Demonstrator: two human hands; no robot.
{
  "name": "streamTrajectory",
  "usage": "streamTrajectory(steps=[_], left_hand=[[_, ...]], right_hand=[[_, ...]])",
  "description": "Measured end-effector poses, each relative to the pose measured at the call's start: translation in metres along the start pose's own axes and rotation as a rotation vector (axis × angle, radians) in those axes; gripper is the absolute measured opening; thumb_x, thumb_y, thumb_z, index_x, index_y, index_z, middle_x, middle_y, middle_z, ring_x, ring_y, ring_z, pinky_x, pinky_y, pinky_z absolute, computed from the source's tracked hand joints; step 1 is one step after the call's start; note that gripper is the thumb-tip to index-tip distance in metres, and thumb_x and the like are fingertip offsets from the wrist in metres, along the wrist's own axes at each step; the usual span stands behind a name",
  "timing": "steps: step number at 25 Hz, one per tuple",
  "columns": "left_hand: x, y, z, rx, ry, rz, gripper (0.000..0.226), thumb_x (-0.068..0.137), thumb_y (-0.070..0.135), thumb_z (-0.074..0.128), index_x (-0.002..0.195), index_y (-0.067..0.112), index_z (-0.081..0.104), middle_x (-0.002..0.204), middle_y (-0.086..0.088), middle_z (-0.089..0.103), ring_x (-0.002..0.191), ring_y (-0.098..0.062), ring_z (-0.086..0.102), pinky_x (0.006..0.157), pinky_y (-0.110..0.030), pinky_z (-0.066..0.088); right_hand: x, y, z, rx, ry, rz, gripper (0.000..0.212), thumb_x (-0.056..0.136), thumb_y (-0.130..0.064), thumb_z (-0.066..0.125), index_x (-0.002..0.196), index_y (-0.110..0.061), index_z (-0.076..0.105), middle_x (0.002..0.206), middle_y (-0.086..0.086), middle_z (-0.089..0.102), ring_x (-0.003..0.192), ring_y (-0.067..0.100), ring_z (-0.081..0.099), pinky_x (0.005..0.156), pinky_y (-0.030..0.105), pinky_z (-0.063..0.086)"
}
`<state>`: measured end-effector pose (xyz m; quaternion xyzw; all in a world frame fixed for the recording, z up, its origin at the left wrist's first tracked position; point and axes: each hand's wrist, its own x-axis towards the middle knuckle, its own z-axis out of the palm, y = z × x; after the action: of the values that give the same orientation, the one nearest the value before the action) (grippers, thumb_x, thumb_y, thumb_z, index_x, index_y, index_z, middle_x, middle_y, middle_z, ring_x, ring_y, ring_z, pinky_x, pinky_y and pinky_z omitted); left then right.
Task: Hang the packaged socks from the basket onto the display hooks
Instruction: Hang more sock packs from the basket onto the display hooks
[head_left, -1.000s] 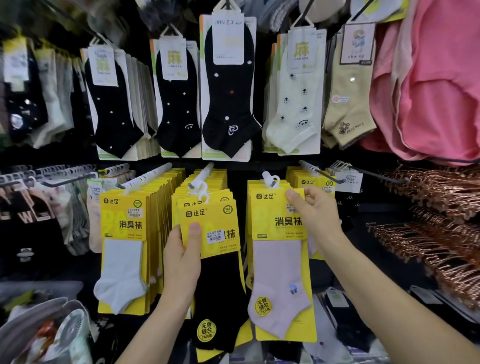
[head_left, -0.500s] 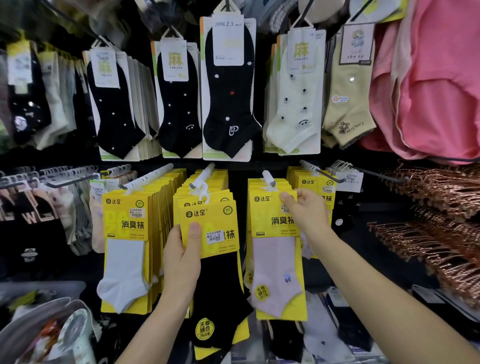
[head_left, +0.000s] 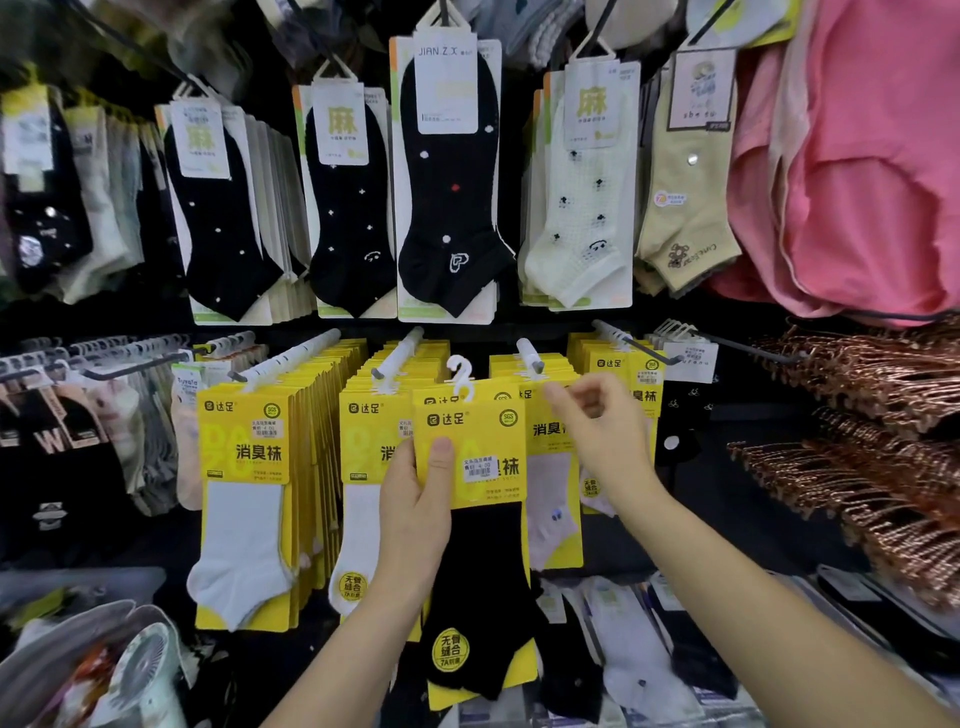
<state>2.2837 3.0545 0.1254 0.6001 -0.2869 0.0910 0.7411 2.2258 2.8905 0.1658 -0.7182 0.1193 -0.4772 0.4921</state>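
1. Directly behind the right hand (head_left: 602, 431) a lilac sock pack (head_left: 553, 499) hangs on a white-capped peg (head_left: 530, 356), and more yellow-carded packs are stacked behind it. Left of the left hand's thumb (head_left: 441, 452) hangs the middle row (head_left: 358, 519) of white socks. Further left is another white-sock row (head_left: 244, 493). Above the fingers of both hands hang black dotted socks (head_left: 452, 182). Copper-coloured hangers (head_left: 883, 467) are piled well to the right, under a pink garment (head_left: 857, 156).
2. The left hand (head_left: 415, 519) grips the black sock pack (head_left: 470, 467), thumb on the card's front and the other fingers hidden behind it. The pack overlaps both the middle row and the lilac pack, and its white plastic hook (head_left: 460, 374) is free of any peg.
3. Half a second ago the right hand pinched the lilac pack's card at the peg. It has since let go, and its fingers are loosely curled, blurred and holding nothing. The black pack has shifted rightward, uncovering the middle row's front card.
4. The cards are glossy yellow and rectangular, the socks a soft knit, and the pegs slim rods.
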Motion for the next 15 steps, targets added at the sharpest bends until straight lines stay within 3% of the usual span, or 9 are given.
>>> streamTrajectory(steps=[3, 6, 9, 12, 15], left_hand=[[-0.003, 0.001, 0.013, -0.015, -0.037, 0.006, 0.029, 0.083, 0.046, 0.049, 0.103, 0.028, 0.059, 0.099, 0.013, 0.067, 0.090, 0.004, 0.063, 0.069, -0.011, 0.050], [-0.003, -0.001, 0.020, -0.043, -0.023, -0.031, 0.030, 0.083, 0.048, 0.048, 0.101, 0.026, 0.058, 0.096, 0.013, 0.067, 0.086, 0.004, 0.063, 0.069, -0.016, 0.052], [-0.001, -0.003, 0.016, 0.035, 0.020, -0.022, 0.021, 0.096, 0.032, 0.042, 0.080, 0.021, 0.050, 0.072, 0.012, 0.053, 0.062, 0.006, 0.049, 0.059, -0.013, 0.039], [0.004, -0.006, 0.002, 0.102, 0.088, 0.002, 0.031, 0.098, 0.025, 0.040, 0.069, 0.016, 0.037, 0.063, 0.007, 0.034, 0.052, 0.000, 0.032, 0.049, -0.012, 0.029], [0.009, -0.011, -0.016, 0.102, 0.111, 0.001, 0.026, 0.099, 0.023, 0.040, 0.083, 0.004, 0.050, 0.073, 0.001, 0.049, 0.065, -0.006, 0.044, 0.056, -0.012, 0.037]], right_hand=[[-0.009, -0.008, 0.008, -0.064, -0.223, 0.028, 0.030, 0.071, -0.040, 0.076, 0.081, -0.029, 0.050, 0.073, -0.007, 0.053, 0.065, 0.006, 0.048, 0.060, 0.018, 0.042], [-0.007, -0.011, 0.002, -0.056, -0.181, 0.063, 0.020, 0.078, -0.033, 0.072, 0.078, -0.026, 0.054, 0.077, 0.001, 0.067, 0.075, 0.015, 0.065, 0.067, 0.028, 0.051], [-0.006, -0.008, -0.006, -0.036, -0.155, 0.105, 0.014, 0.085, -0.028, 0.066, 0.078, -0.024, 0.054, 0.082, 0.013, 0.071, 0.082, 0.027, 0.068, 0.074, 0.038, 0.054], [-0.002, -0.005, -0.014, 0.068, -0.040, 0.147, 0.012, 0.086, -0.024, 0.065, 0.079, -0.024, 0.055, 0.072, 0.002, 0.071, 0.070, 0.017, 0.067, 0.067, 0.029, 0.055], [0.009, -0.003, -0.020, 0.065, -0.010, 0.152, 0.010, 0.087, -0.027, 0.064, 0.083, -0.023, 0.056, 0.067, -0.007, 0.070, 0.063, -0.001, 0.064, 0.058, 0.016, 0.049]])
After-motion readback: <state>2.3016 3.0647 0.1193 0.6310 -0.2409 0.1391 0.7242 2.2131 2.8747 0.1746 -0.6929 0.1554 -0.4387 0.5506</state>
